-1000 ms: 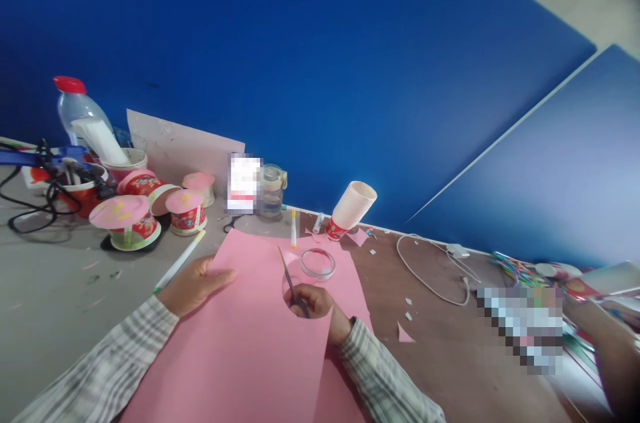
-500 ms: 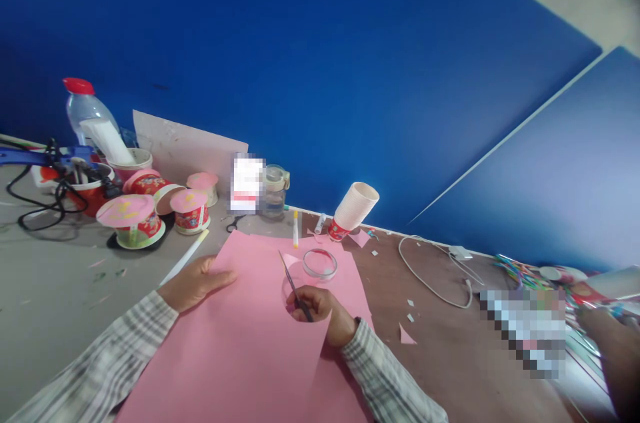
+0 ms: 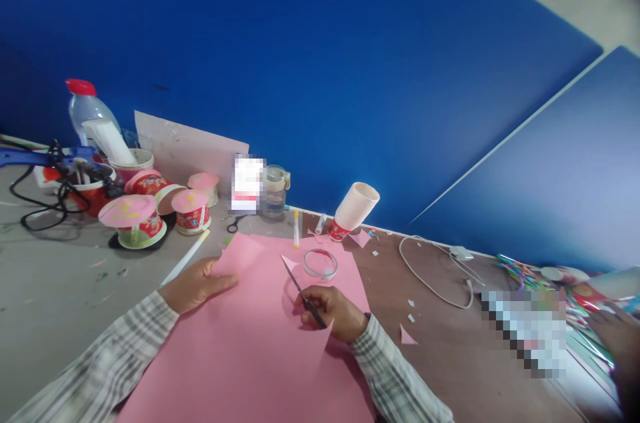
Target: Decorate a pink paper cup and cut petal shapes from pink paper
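My left hand [image 3: 197,286] grips the left edge of a large pink paper sheet [image 3: 235,350], thumb on top and fingers beneath. Closed around the dark handle of a pair of scissors [image 3: 306,296], my right hand [image 3: 337,313] is at a curved cut in the sheet. The blades look closed together and point up and left, over the pink paper. A clear round ring-like lid [image 3: 321,264] lies on the pink paper just beyond my right hand. The finger loops are mostly hidden by my fingers.
Decorated paper cups with pink tops [image 3: 133,216] stand at left, near a red-capped bottle [image 3: 93,110]. A tilted cup stack [image 3: 356,206], a glass jar [image 3: 275,193] and a yellow-capped marker [image 3: 296,230] line the back. A white cable [image 3: 435,296] and another person's hand [image 3: 615,330] are at right.
My right hand has shifted slightly right and toward me with the scissors, whose handle moved the same way. The left hand keeps its hold on the paper. The other person's hand moved slightly.
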### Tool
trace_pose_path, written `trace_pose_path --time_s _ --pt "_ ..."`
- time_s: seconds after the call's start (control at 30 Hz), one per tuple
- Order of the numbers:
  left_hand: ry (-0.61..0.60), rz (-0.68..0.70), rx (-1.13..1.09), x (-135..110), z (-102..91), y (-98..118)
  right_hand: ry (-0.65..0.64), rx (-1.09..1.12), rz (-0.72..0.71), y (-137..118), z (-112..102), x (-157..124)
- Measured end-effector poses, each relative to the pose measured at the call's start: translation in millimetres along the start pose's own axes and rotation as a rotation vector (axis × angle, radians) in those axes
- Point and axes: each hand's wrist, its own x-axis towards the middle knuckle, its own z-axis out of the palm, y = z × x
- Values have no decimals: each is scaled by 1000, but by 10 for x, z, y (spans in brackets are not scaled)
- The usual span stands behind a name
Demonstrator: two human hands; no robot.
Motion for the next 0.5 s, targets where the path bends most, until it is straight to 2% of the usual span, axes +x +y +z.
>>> trace_pose_path --time_s 0.3,0.5 --pt "45 28 48 -5 -22 -25 -17 -9 -13 -16 -43 1" --pt "-20 2 -15 -9 11 -11 -89 -12 -38 -104 -101 -63"
